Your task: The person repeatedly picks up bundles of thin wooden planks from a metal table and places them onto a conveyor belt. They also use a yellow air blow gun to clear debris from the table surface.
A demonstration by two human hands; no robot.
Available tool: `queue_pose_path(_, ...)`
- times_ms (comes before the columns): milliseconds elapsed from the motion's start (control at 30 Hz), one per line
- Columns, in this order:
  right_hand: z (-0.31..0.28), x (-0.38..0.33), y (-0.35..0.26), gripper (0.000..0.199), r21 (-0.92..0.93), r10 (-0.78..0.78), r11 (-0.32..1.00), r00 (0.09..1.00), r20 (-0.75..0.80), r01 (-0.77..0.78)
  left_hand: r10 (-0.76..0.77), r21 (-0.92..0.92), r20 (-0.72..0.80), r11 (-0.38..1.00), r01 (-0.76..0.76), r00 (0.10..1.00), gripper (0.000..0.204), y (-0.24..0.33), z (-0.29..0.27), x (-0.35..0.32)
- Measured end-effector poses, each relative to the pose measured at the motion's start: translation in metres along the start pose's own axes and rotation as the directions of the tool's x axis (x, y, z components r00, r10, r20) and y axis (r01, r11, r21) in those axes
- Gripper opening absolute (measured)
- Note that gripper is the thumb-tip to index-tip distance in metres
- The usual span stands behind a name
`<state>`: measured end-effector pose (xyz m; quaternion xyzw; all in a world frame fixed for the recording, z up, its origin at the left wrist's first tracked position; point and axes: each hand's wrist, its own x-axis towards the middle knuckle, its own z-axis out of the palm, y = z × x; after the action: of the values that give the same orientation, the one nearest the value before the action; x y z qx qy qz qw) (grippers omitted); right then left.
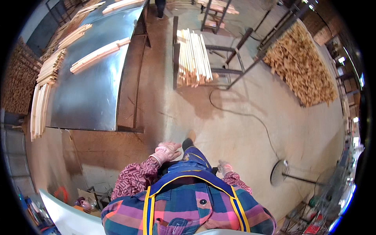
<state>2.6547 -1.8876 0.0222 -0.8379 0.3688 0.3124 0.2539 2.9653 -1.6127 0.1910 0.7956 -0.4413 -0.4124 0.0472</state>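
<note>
My left hand (167,152) is in a pale work glove, in front of my body and to the left. Its fingers reach loosely toward the right and hold nothing. On the other side, my right hand (224,167), also gloved, hangs beside the apron (192,172); its fingers look loosely extended, with nothing visible in them. Both hands are clear of the metal-topped table (88,94) ahead on the left. Several pale wood strips (101,55) lie across that table, well beyond my left hand.
More strips are stacked along the table's left edge (40,105). Ahead stands a dark metal rack (225,70) holding a bundle of strips (194,56). A large wood pile (301,66) is at far right. A cable (254,116) crosses the floor to a round-based stand (279,172).
</note>
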Motion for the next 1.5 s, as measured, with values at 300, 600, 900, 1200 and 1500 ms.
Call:
queue_pose_path(300, -0.222, 0.268, -0.103, 0.024, 0.497, -0.193, 0.803, 0.933, -0.304, 0.328, -0.155, -0.181, -0.179, 0.976, 0.123, 0.972, 0.051, 0.002, -0.14, 0.134)
queue_pose_path(600, -0.296, 0.392, -0.215, 0.032, 0.988, -0.156, -0.137, 0.986, 0.05, -0.072, -0.506, -0.584, -0.179, 0.745, 0.323, 0.844, 0.05, -0.121, -0.189, 0.315)
queue_pose_path(900, -0.337, 0.506, -0.106, 0.038, 0.528, -0.241, 0.792, 0.951, -0.193, 0.307, -0.66, -0.769, 0.008, 0.476, 0.427, 0.752, 0.052, -0.211, -0.23, 0.414)
queue_pose_path(1200, -0.365, 0.637, -0.192, 0.054, 0.61, -0.4, 0.737, 0.915, 0.049, 0.29, -0.491, -0.929, -0.362, 0.113, -0.354, 0.793, 0.052, -0.271, -0.127, 0.478)
queue_pose_path(1500, -0.306, 0.723, -0.228, 0.072, 0.675, -0.195, 0.72, 0.98, -0.026, 0.161, -0.706, -0.776, 0.263, -0.56, -0.29, 0.658, 0.053, -0.226, -0.142, 0.504)
